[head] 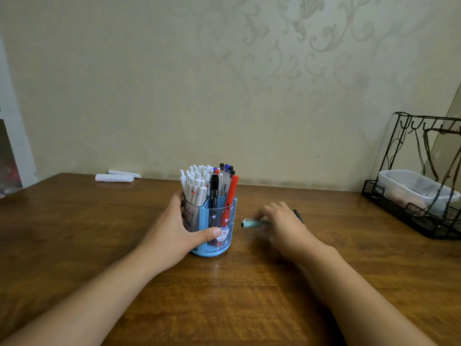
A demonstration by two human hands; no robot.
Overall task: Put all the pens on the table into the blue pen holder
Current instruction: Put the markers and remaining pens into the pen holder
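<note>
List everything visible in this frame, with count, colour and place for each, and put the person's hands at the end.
pen holder: one, blue with clear panels, centre of the table.
pens in the holder: many, mostly white, plus a black marker, a red one and some with dark blue caps; standing upright.
teal pen: one, right of the holder, under the right hand.
dark pen: one, poking out behind the right hand.
paper rolls: two, white, far left by the wall.
wire rack: one, black, far right, holding a clear tub.
table: one, brown wood.
left hand: grips the holder.
right hand: over the teal pen; blurred, grip unclear.
</note>
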